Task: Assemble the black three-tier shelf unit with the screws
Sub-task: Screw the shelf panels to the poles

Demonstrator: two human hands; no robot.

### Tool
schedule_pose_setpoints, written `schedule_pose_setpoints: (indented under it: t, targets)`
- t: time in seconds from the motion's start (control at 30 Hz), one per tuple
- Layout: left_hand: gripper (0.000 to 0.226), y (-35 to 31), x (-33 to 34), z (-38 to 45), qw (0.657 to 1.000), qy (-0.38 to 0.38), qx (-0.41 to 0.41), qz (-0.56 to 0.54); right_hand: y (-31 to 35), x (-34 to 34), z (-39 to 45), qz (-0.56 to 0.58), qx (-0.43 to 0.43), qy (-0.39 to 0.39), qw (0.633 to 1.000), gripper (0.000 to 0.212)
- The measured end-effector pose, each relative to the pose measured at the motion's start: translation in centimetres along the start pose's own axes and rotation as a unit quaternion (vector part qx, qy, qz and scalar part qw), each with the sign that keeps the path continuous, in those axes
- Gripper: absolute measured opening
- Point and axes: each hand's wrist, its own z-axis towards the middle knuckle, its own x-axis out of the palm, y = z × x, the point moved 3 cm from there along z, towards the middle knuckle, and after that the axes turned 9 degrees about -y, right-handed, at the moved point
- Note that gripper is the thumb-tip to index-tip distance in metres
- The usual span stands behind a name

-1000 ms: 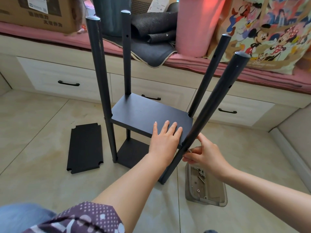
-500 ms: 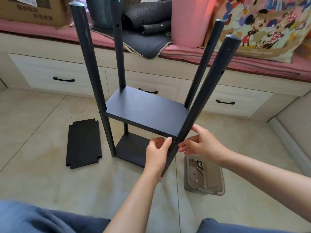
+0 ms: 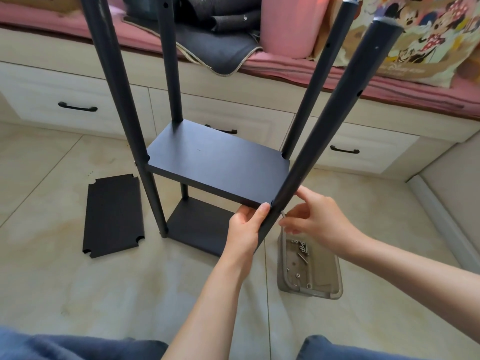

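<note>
Partly hidden: left hand (image 3: 245,224) grips near post (image 3: 322,131); right hand (image 3: 315,216) pinches unclear silver bit.

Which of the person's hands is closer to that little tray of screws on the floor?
Right. The right hand hovers just above the tray; the left hand grips the shelf corner at the near post, farther left.

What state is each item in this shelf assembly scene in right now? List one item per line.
Middle shelf: mounted between the four poles.
Bottom shelf: fitted, on the floor.
Third shelf board: loose, flat on the floor.
Screw tray: open, holding screws.
Left hand: grips the near-right pole.
Right hand: pinches a small metal tool.
</note>
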Motion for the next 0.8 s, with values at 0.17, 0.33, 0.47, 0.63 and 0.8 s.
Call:
schedule_pose_setpoints:
  t: [0.17, 0.33, 0.47, 0.63, 0.8]
  targets:
    - [0.027, 0.5, -0.2, 0.3, 1.000, 0.022, 0.000, -0.012, 0.0, 0.3, 0.4, 0.001, -0.009, 0.005, 1.000, 0.056]
    - [0.037, 0.9, -0.2, 0.5, 0.999, 0.024, 0.010, -0.045, -0.4, -0.1, 0.5, 0.020, 0.003, 0.032, 0.999, 0.049]
    - [0.027, 1.2, 0.2, 0.7, 0.997, 0.023, 0.013, -0.072, -0.4, -0.4, 0.4, 0.007, -0.008, 0.022, 1.000, 0.056]
    - [0.027, 1.0, 0.5, 0.7, 0.997, 0.022, 0.015, -0.075, -0.5, -0.7, 0.6, 0.008, -0.003, 0.006, 1.000, 0.062]
    - [0.012, 0.9, 0.5, 0.9, 0.998, 0.027, 0.008, -0.060, -0.5, -1.3, 1.1, 0.008, -0.005, 0.056, 0.998, 0.058]
